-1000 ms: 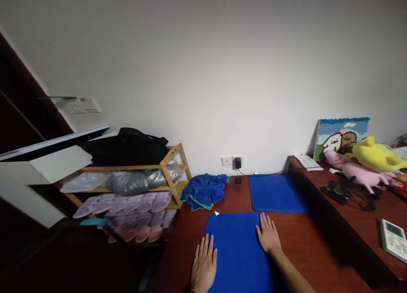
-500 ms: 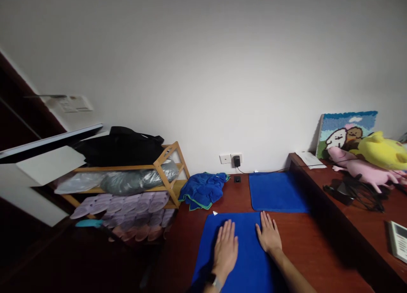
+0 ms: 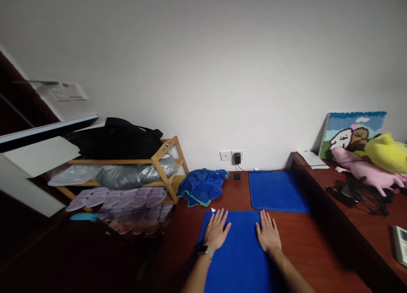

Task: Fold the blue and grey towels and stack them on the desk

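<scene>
Left hand point(image 3: 216, 231) and right hand point(image 3: 269, 234) press flat, grip released, on a blue rectangular terry cloth point(image 3: 242, 246) at the red-brown wooden desk's point(image 3: 302, 238) near edge; bare wood lies to its right; a second blue rectangular cloth point(image 3: 277, 190) lies just beyond, by the far edge.

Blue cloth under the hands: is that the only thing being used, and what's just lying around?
In use: blue cloth, with left hand and right hand flat on it.
Lying about: second blue cloth, crumpled blue towel, pink plush toy, yellow plush toy, wooden shoe rack, charger.
</scene>
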The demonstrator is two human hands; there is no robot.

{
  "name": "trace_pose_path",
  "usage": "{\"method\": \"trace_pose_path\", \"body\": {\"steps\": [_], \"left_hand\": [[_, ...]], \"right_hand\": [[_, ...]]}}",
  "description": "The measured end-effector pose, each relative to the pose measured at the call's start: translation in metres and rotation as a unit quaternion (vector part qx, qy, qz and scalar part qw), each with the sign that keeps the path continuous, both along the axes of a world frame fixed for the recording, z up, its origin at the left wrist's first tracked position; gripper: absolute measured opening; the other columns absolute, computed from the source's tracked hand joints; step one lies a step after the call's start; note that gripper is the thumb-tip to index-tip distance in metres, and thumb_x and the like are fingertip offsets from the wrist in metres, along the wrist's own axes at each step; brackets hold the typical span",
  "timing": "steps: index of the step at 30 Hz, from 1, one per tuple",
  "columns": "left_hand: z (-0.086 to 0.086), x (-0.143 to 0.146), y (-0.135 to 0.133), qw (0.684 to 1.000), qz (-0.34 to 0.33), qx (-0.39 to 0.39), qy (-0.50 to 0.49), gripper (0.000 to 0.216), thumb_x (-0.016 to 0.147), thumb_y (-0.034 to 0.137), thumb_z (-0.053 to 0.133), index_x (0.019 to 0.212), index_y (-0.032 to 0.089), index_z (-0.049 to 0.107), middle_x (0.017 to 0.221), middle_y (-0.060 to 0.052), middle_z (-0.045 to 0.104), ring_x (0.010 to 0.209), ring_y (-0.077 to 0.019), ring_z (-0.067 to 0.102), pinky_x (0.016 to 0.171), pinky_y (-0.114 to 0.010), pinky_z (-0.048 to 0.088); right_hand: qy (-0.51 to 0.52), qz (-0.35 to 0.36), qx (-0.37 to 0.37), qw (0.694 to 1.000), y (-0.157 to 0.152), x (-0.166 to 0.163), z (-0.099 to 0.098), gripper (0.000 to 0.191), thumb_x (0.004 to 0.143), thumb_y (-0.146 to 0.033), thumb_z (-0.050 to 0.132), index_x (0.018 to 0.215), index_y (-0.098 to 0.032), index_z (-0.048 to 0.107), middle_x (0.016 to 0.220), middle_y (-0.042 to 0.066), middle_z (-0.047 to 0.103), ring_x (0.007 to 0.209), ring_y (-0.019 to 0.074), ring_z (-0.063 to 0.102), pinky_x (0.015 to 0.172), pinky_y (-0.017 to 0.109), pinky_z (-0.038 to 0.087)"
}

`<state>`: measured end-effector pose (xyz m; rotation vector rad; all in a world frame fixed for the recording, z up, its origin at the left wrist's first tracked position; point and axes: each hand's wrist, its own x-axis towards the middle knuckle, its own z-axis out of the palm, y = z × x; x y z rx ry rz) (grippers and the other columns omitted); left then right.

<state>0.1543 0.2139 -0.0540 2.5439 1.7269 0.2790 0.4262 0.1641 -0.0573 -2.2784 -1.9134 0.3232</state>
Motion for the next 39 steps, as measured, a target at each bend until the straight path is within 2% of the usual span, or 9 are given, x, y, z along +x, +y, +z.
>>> {"method": "trace_pose_path", "body": {"steps": [5, 15, 20, 24, 28, 30, 32, 35, 39], "left_hand": [[-0.001, -0.051, 0.014, 0.998, 0.053, 0.019, 0.016, 0.06, 0.105, 0.056, 0.027, 0.16, 0.031, 0.031, 0.167, -0.001, 0.032, 0.154, -0.0219, 0.027, 0.126, -0.045, 0.023], [-0.003, -0.05, 0.013, 0.998, 0.051, 0.044, 0.012, 0.059, 0.105, 0.056, 0.028, 0.159, 0.032, 0.033, 0.167, -0.003, 0.032, 0.154, -0.0215, 0.027, 0.125, -0.044, 0.025], [0.005, -0.05, 0.013, 0.997, 0.057, 0.034, 0.032, 0.057, 0.104, 0.049, 0.031, 0.158, 0.03, 0.035, 0.167, -0.003, 0.032, 0.154, -0.0231, 0.028, 0.126, -0.047, 0.023], [0.019, -0.007, 0.001, 0.997, 0.0, 0.075, 0.029, 0.056, 0.104, 0.035, 0.031, 0.16, 0.03, 0.03, 0.169, -0.002, 0.026, 0.156, -0.0225, 0.023, 0.128, -0.049, 0.017], [0.016, 0.087, -0.018, 0.991, -0.112, 0.065, -0.016, 0.056, 0.106, 0.04, 0.027, 0.162, 0.032, 0.021, 0.17, 0.001, 0.02, 0.156, -0.02, 0.02, 0.129, -0.045, 0.019], [0.006, 0.127, -0.025, 0.994, -0.101, 0.025, -0.037, 0.057, 0.107, 0.044, 0.024, 0.162, 0.03, 0.022, 0.169, -0.001, 0.024, 0.155, -0.0207, 0.023, 0.128, -0.045, 0.023], [-0.004, 0.145, -0.028, 0.996, -0.078, 0.001, -0.052, 0.058, 0.106, 0.048, 0.021, 0.161, 0.029, 0.024, 0.168, -0.003, 0.027, 0.155, -0.0222, 0.023, 0.127, -0.048, 0.024], [-0.01, 0.123, -0.026, 0.998, -0.031, -0.006, -0.054, 0.06, 0.106, 0.052, 0.021, 0.161, 0.028, 0.026, 0.168, -0.003, 0.024, 0.156, -0.0243, 0.021, 0.128, -0.051, 0.021], [-0.002, 0.035, -0.015, 0.999, 0.042, -0.023, -0.017, 0.061, 0.106, 0.051, 0.018, 0.161, 0.025, 0.024, 0.168, -0.003, 0.024, 0.156, -0.0243, 0.022, 0.127, -0.052, 0.021]], "right_hand": [[-0.001, 0.001, -0.005, 1.0, 0.001, 0.0, -0.001, 0.073, 0.101, -0.051, 0.014, 0.162, -0.013, 0.016, 0.169, 0.001, 0.013, 0.158, 0.0197, 0.008, 0.128, 0.042, 0.005], [0.002, 0.026, -0.021, 0.999, -0.002, 0.002, 0.009, 0.07, 0.101, -0.049, 0.013, 0.163, -0.017, 0.012, 0.17, -0.004, 0.01, 0.158, 0.0183, 0.007, 0.128, 0.04, 0.006], [0.01, 0.019, -0.01, 1.0, -0.005, 0.002, 0.013, 0.071, 0.101, -0.049, 0.015, 0.163, -0.015, 0.013, 0.169, -0.003, 0.011, 0.158, 0.0185, 0.008, 0.129, 0.04, 0.005], [0.021, 0.016, -0.008, 1.0, -0.004, 0.001, 0.017, 0.071, 0.1, -0.048, 0.016, 0.162, -0.013, 0.016, 0.169, -0.001, 0.012, 0.158, 0.0194, 0.008, 0.129, 0.041, 0.004], [0.017, 0.022, -0.011, 1.0, -0.004, 0.002, 0.016, 0.07, 0.1, -0.046, 0.017, 0.162, -0.013, 0.016, 0.169, 0.0, 0.011, 0.158, 0.0201, 0.007, 0.128, 0.041, 0.004], [0.009, 0.031, -0.017, 0.999, -0.004, 0.004, 0.014, 0.068, 0.1, -0.041, 0.019, 0.162, -0.014, 0.018, 0.169, 0.0, 0.01, 0.158, 0.0203, 0.006, 0.128, 0.041, 0.003], [0.006, 0.035, -0.02, 0.999, -0.004, 0.004, 0.013, 0.067, 0.099, -0.039, 0.019, 0.162, -0.015, 0.019, 0.169, 0.0, 0.01, 0.158, 0.02, 0.006, 0.128, 0.041, 0.003], [0.01, 0.023, -0.012, 1.0, -0.004, 0.003, 0.012, 0.07, 0.1, -0.045, 0.018, 0.162, -0.013, 0.016, 0.169, 0.0, 0.011, 0.158, 0.02, 0.008, 0.128, 0.041, 0.004], [0.011, 0.013, -0.003, 1.0, -0.005, 0.001, 0.012, 0.072, 0.1, -0.048, 0.016, 0.162, -0.012, 0.015, 0.169, 0.001, 0.012, 0.158, 0.0202, 0.008, 0.128, 0.041, 0.004]]}}
